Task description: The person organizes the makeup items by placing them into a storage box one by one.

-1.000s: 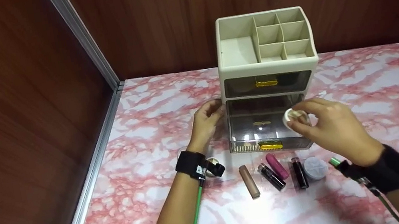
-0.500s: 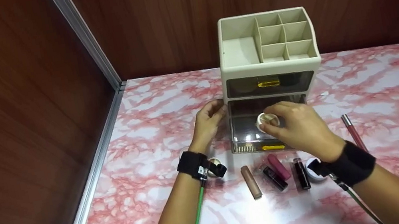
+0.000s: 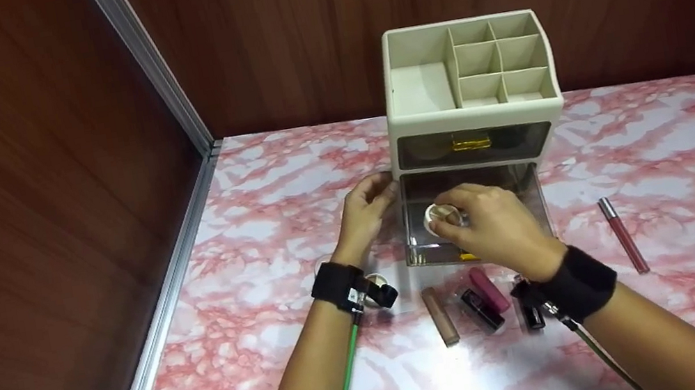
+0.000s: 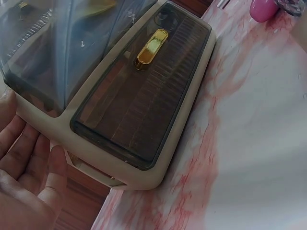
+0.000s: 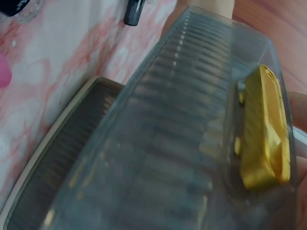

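Observation:
A cream makeup organizer stands on the table, with divided compartments on top and dark see-through drawers below. Its middle drawer is pulled out; in the right wrist view its clear front bears a gold handle. Over that drawer my right hand pinches a small round white-rimmed case between thumb and fingers. The right wrist view hides the case behind the drawer. My left hand rests against the organizer's left side, thumb and fingertips at the cream frame beside the drawer opening.
In front of the organizer lie a brown tube, a black lipstick, a pink tube and another black tube. A red gloss tube lies at right. Another round case shows by my left wrist.
My right hand has carried the round case leftward from the drawer's right edge to over its middle left. The red gloss tube came into view. My left hand stays against the organizer.

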Demonstrator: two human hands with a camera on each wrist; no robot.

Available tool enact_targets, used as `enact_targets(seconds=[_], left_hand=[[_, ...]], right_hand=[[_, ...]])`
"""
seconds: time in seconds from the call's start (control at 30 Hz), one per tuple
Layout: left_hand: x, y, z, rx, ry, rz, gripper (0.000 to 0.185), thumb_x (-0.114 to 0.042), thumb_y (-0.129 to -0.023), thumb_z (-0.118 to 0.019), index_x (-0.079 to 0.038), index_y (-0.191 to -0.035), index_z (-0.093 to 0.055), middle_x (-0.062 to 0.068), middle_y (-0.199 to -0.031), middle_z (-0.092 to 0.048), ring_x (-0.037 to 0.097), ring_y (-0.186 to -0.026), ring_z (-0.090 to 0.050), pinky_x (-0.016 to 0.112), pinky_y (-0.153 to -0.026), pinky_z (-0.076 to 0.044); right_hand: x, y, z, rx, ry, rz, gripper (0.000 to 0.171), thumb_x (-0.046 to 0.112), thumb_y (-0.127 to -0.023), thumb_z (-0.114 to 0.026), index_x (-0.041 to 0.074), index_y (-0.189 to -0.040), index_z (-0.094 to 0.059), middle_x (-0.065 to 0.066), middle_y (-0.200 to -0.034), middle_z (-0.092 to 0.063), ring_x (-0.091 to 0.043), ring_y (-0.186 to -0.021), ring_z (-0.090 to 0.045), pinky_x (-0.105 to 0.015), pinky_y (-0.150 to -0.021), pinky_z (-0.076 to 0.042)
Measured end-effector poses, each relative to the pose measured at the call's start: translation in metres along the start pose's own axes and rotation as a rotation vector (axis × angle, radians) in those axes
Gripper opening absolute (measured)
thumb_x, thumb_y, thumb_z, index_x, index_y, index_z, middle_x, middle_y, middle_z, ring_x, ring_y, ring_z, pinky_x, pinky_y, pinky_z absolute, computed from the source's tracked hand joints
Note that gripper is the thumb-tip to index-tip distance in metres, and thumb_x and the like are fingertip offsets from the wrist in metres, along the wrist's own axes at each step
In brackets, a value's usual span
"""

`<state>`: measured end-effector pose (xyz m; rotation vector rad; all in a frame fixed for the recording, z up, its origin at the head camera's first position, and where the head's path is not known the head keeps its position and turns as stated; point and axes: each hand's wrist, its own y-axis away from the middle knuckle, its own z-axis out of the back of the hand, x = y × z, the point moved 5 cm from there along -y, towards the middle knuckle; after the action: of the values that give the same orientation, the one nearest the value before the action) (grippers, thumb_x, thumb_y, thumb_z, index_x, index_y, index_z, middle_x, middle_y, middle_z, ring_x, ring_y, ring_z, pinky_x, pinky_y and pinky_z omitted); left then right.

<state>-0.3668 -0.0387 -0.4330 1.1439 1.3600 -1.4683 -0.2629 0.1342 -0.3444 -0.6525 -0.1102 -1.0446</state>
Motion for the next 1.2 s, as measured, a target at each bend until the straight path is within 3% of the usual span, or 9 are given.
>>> enact_targets(seconds=[0.43,0.73,1.2], left_hand=[[-0.003,-0.004,-0.007,0.029,0.029,0.002,0.027,-0.015,-0.093,-0.068,0.0,-0.115,-0.066,0.006,-0.106,-0.068,0.015,-0.096,-0.061,0.029,-0.084,-0.051],[0.003,-0.001,-0.002,0.004,0.018,0.022,0.024,-0.017,-0.092,-0.069,-0.003,-0.112,-0.067,0.005,-0.103,-0.068,0.016,-0.093,-0.062,0.03,-0.083,-0.052],[0.002,-0.001,-0.002,-0.009,0.007,0.01,0.024,-0.017,-0.093,-0.068,-0.002,-0.111,-0.067,0.005,-0.101,-0.068,0.017,-0.092,-0.062,0.03,-0.083,-0.052]], right_hand=[[0.002,-0.011,-0.009,0.108,0.027,-0.047,0.029,0.027,-0.082,-0.074,0.008,-0.104,-0.073,-0.005,-0.092,-0.069,-0.024,-0.078,-0.065,-0.044,-0.072,-0.052],[0.0,-0.022,-0.029,0.314,0.007,-0.122,0.03,0.028,-0.081,-0.072,0.01,-0.105,-0.073,-0.005,-0.085,-0.069,-0.025,-0.072,-0.063,-0.045,-0.069,-0.052],[-0.005,-0.025,-0.037,0.455,-0.01,-0.185,0.045,0.038,-0.083,-0.072,0.009,-0.117,-0.068,-0.011,-0.103,-0.07,-0.031,-0.094,-0.064,-0.049,-0.082,-0.051]])
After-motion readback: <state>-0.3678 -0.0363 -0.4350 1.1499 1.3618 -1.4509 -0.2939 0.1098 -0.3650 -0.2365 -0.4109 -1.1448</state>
